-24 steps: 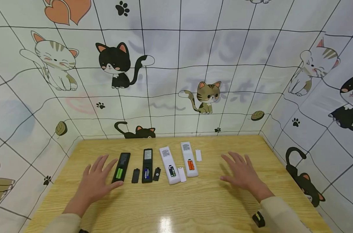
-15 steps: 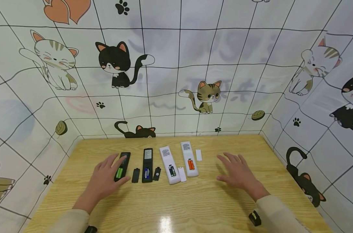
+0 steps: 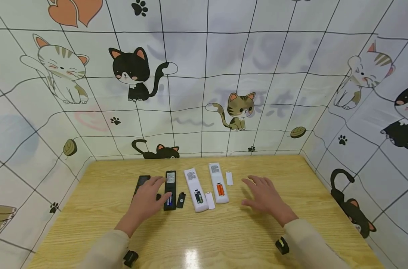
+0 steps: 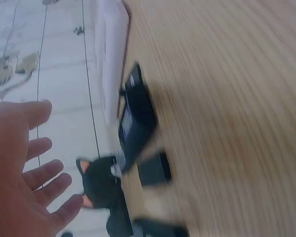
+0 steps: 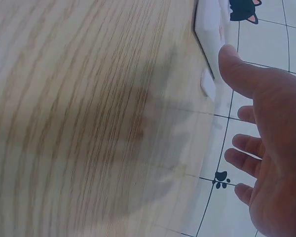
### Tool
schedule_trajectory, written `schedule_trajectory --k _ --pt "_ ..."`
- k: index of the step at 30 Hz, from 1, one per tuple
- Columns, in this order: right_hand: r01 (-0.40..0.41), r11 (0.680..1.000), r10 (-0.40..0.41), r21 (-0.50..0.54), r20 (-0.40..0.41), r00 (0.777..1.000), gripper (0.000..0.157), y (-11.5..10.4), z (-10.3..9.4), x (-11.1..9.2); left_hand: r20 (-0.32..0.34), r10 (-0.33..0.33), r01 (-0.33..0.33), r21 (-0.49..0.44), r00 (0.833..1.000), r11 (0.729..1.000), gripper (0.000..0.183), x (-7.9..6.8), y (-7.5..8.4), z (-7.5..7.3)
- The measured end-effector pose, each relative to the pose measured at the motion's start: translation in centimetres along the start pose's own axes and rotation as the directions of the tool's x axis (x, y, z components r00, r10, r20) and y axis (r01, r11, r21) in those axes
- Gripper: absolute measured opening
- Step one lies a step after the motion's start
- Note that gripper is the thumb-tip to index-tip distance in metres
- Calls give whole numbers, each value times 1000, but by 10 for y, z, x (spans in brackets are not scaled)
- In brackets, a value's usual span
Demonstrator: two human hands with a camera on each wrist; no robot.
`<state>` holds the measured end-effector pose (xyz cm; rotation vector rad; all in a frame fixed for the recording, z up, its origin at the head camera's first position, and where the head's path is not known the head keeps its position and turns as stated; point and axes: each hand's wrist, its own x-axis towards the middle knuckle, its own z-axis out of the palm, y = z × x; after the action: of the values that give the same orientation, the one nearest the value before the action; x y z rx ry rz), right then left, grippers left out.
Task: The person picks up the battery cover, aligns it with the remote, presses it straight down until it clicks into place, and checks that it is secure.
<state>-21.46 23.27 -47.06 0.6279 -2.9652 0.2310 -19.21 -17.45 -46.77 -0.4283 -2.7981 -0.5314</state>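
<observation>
Two empty grips hung loosely spread over the bench [image 3: 231, 233]: the left grip [image 3: 146, 201], nearer than the right grip [image 3: 266, 198], had the labelled black remote [image 3: 170, 186] by its thumb, lying lengthwise away

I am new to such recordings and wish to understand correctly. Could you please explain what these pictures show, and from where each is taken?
There is no machine: these are a person's two bare hands. The wide pictures come from a camera worn on the head; the two close ones from a camera on each wrist. On the wooden table lie two black remote controls and two white remote controls, with loose battery covers beside them. Batteries show in three remotes; the left hand partly hides the fourth. The right hand is to the right of the white ones. Neither hand holds anything.
</observation>
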Motion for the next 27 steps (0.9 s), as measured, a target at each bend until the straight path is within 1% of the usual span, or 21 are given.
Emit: schedule_trajectory --k 4,7,10,14,18,20,23,25,27 --pt "-14 1000 15 -9 33 999 75 0 5 9 26 -41 43 -91 999 995 49 15 22 12" --pt "-16 1000 17 -15 48 999 74 1 8 16 48 -66 73 -175 997 982 45 26 39 20" --pt "-11 1000 11 -11 62 998 75 1 9 23 80 -80 97 -235 994 967 44 37 53 29" --pt "-8 1000 8 -10 82 997 75 -1 8 33 124 -72 107 -311 990 944 44 49 67 38" --pt "-8 1000 10 -20 84 996 74 -1 7 41 180 -54 125 -412 982 903 45 60 77 48" --pt "-4 1000 6 -18 82 997 73 -1 8 45 216 -54 150 -464 975 873 46 63 82 53" --pt "-9 1000 8 4 87 996 71 -1 11 49 248 -61 186 -523 967 832 46 68 89 60" --pt "-22 1000 21 8 89 996 69 -1 14 52 263 -70 208 -545 962 812 47 70 93 64" --pt "-45 999 43 19 88 995 66 -2 16 54 273 -83 227 -553 958 802 49 73 98 68"
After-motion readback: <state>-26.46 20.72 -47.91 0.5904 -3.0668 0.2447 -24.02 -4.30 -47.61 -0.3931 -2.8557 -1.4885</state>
